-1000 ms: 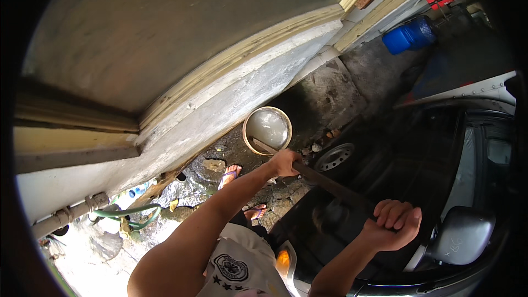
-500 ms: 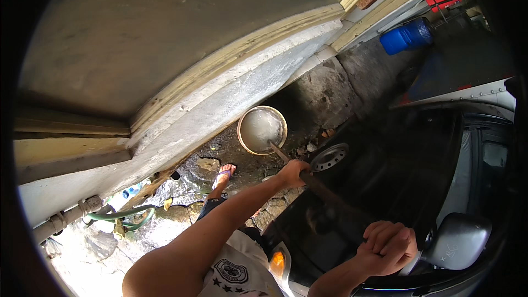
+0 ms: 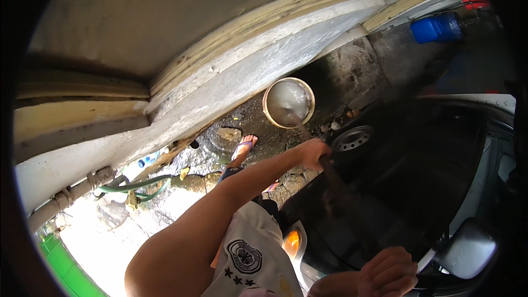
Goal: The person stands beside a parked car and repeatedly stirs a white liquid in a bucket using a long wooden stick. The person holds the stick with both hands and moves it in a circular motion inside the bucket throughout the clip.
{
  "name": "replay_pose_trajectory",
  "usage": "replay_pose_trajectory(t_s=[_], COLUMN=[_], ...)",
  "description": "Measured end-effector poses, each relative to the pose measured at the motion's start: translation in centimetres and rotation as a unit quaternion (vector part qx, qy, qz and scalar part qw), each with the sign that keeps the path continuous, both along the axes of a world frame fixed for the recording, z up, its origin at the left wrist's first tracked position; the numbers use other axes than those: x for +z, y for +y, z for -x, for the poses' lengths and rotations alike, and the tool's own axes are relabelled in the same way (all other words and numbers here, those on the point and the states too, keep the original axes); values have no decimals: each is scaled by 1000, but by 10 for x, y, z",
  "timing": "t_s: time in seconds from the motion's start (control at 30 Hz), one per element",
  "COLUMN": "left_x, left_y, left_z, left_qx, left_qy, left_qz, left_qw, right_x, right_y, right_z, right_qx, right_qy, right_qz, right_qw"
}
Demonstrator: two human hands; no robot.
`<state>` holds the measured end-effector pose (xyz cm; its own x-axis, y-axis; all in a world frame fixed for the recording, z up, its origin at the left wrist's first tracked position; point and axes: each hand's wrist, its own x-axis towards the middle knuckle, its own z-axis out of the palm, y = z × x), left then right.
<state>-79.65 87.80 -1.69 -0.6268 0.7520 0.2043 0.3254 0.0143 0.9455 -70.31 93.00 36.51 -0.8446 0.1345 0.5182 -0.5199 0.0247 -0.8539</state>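
A long brown wooden stick (image 3: 301,127) slants down into a round white bucket (image 3: 268,113) of cloudy whitish liquid. My left hand (image 3: 312,154) is wrapped round the stick partway up, arm outstretched. Past that hand the shaft is blurred and dark against the black vehicle, running toward my right hand (image 3: 388,272). The right hand is closed in a fist at the stick's upper end, near the lower edge; the fingers hide the end itself. In the bucket the stick's lower tip is under the liquid.
A black vehicle (image 3: 407,165) with a side mirror (image 3: 467,247) stands close on the right. Along the left runs a pale wall ledge (image 3: 242,71). A green hose (image 3: 137,185) lies on wet stone ground; a blue container (image 3: 437,27) is at the far right.
The view has shifted, so the bucket and surroundings sit farther right. Both hands keep their grip, and the right fist appears lower. The stick's tip has moved within the liquid.
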Motion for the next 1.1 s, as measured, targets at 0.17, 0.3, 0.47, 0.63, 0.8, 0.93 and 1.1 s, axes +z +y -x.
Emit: replay_pose_trajectory(t_s=[0.17, 0.3, 0.47, 0.63, 0.8, 0.93, 1.1], left_x=[0, 1, -1, -6, 9, 23, 21], left_y=[17, 6, -11, -24, -11, 6, 27], left_z=[28, 50, 53, 35, 10, 6, 41], left_qx=[-1, -16, 44, 106, 188, 219, 169], left_qy=[15, 46, 12, 0, -22, -24, 6], left_qz=[13, 51, 81, 83, 24, -19, -78], left_qw=[1000, 997, 996, 991, 982, 975, 982], right_x=[-26, -48, -60, -49, -15, 8, 5], right_y=[7, 19, 45, 58, 55, 40, 13], right_z=[-9, -1, 20, 36, 54, 68, 69], right_qx=[-80, -91, -62, -34, -63, -65, -159], right_qy=[35, 27, 6, -50, -82, -92, -23], right_qz=[28, 68, 140, 51, 24, -17, -86], right_qw=[996, 993, 988, 997, 994, 993, 983])
